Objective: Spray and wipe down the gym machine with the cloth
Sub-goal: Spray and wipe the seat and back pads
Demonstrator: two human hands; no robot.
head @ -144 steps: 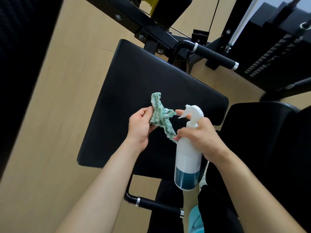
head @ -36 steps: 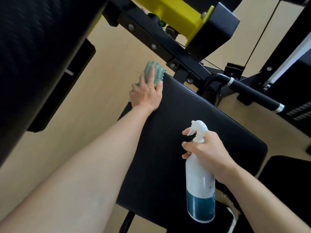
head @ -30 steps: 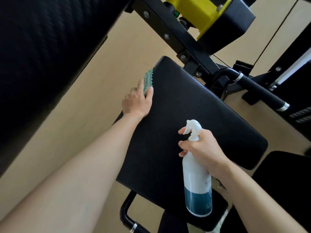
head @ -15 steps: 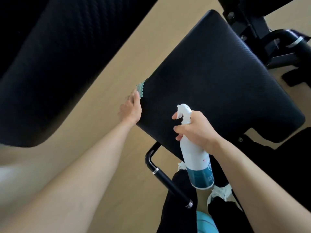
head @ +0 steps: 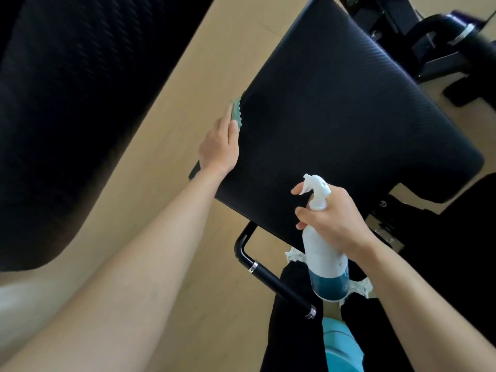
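Now, nearest the camera, the spray bottle is gripped round its neck by the right hand, fingers curled and the index finger stretched out under the nozzle. It is held upright and clear of the upholstery, presumably parked ready for another squirt while the wiping is done. Just beside it a black handle bar is seen jutting out below the seat. Further out, the cloth is pressed against the left side edge of the seat pad by the left hand, fingers laid straight and flat along the rim, so that the edge is rubbed rather than the top. Only a green sliver of cloth is shown past the fingers. The rest is hidden beneath the hand, and whether the thumb is hooked round it cannot be told. No wet sheen can be made out on the dark vinyl. A large black pad is cut off at the left, and the frame at the far top right is blurred and cropped.
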